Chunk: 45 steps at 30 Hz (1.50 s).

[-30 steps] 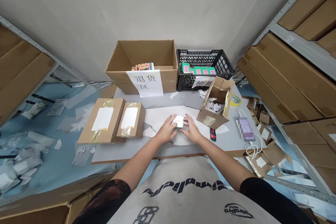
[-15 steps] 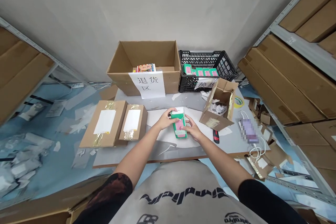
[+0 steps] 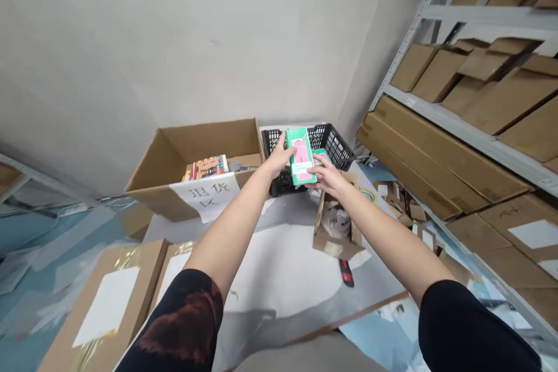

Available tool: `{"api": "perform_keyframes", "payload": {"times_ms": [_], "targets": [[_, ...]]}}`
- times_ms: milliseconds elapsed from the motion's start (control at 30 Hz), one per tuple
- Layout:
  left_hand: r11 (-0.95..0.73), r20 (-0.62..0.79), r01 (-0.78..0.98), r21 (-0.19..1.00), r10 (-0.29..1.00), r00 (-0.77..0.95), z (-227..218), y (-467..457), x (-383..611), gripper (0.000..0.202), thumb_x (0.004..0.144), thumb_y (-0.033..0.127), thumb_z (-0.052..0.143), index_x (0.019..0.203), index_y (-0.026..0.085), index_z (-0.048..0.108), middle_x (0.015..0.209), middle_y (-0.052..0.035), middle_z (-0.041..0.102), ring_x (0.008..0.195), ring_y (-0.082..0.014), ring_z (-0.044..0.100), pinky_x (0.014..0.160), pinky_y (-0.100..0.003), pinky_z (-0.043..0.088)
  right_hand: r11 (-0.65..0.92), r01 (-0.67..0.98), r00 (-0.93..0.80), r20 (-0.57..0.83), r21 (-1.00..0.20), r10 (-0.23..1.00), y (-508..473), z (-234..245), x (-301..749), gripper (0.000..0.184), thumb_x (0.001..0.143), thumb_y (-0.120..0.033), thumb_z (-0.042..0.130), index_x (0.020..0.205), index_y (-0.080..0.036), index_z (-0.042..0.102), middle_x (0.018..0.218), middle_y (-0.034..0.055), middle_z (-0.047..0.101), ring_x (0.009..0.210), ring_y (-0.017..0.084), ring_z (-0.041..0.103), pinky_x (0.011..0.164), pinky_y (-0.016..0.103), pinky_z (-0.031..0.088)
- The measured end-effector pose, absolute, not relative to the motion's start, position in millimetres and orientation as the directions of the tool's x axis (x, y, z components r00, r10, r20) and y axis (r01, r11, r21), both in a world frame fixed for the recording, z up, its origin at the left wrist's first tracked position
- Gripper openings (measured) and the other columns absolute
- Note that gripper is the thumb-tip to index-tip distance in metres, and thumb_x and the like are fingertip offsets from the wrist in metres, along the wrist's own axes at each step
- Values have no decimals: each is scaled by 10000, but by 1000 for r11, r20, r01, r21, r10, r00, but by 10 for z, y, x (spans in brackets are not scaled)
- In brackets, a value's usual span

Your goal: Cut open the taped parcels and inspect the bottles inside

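A green and pink product box (image 3: 301, 157) is held up in front of the black plastic crate (image 3: 337, 144). My left hand (image 3: 279, 157) grips its left side, thumb across the front. My right hand (image 3: 328, 175) holds its lower right edge. Behind the held box, another green and pink box (image 3: 322, 154) shows inside the crate; the rest of the crate's contents are hidden. Below my right forearm stands an open carton (image 3: 333, 246) with crumpled paper in it.
Left of the crate is a large open cardboard box (image 3: 152, 165) with colourful books (image 3: 209, 167) and a paper sign (image 3: 207, 195). A red and black box cutter (image 3: 346, 273) lies on the table. Taped cartons (image 3: 108, 302) stand at the left. Shelves (image 3: 436, 99) rise on the right.
Both hands have lifted the green and pink box off the table and carried it forward to the black crate. The camera view has tilted up and turned right.
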<state>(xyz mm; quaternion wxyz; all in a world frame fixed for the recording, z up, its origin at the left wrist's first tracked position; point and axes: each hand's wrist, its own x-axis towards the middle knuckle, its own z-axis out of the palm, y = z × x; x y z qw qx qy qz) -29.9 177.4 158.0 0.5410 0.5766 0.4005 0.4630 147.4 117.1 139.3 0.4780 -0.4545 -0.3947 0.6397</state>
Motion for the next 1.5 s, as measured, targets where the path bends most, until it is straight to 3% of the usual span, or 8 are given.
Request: {"api": "perform_keyframes", "payload": {"times_ms": [433,633,800,967,1167,1300,1400,1500], "targets": [[40,-23,546,837,999,-38,667,3591,463,431,716,175,703,1139,167,619,1108,-130,694,1018,-244,641,900,-338,468,-508,-48,-227,-486,-860,844,3476,597,2021,466,650,-195,710,1039,-303,477,892,-32,579,727,143,615,688,493,601],[-17,-86,730,683,991,103,128,3752,321,242,654,146,731,890,176,687,1087,-137,670,1163,-305,565,1004,-385,410,-575,91,-306,-572,-813,761,3779,23,1757,392,689,-348,734,999,-224,528,724,-20,540,618,146,564,580,451,596],[-89,-134,787,611,968,213,-116,3614,200,188,651,162,752,828,164,689,1062,-161,637,1112,-334,583,1028,-428,385,-414,413,-313,-553,-811,772,3769,-226,1643,415,686,-465,762,948,-202,576,618,1,570,551,172,570,550,409,566],[-145,-111,795,589,960,257,20,3466,125,272,668,126,739,936,140,698,1129,-203,626,1236,-388,479,1098,-501,288,-279,457,-294,-439,-845,849,3799,2,1541,439,607,-436,839,905,-201,618,792,99,693,934,330,656,792,434,542],[-258,266,679,687,959,95,553,2386,-48,614,868,334,597,1450,291,409,1598,-60,215,1490,-343,11,1182,-568,59,273,293,-495,99,-916,863,2854,779,2028,690,601,-406,856,1240,-311,612,1406,3,531,1435,308,282,1187,474,210],[-206,145,476,855,976,162,622,1293,-68,632,895,414,560,1484,375,336,1577,10,284,1485,-287,147,1210,-491,120,157,332,-221,85,-930,972,1580,998,2689,658,642,-407,830,1259,-368,607,1436,-3,486,1440,342,256,1179,558,207],[29,-113,290,957,955,276,376,662,18,640,918,471,507,1507,356,286,1536,-37,372,1407,-278,356,1170,-467,260,-23,477,162,62,-878,985,672,791,2876,664,707,-463,759,1322,-342,540,1452,44,452,1413,337,309,1166,561,249],[162,-229,212,964,908,350,68,299,159,706,892,479,549,1518,313,269,1528,-79,384,1399,-300,370,1144,-493,289,-241,416,283,-127,-877,951,3,434,2720,724,700,-514,738,1346,-290,499,1390,95,509,1331,341,434,1101,543,359]]}}
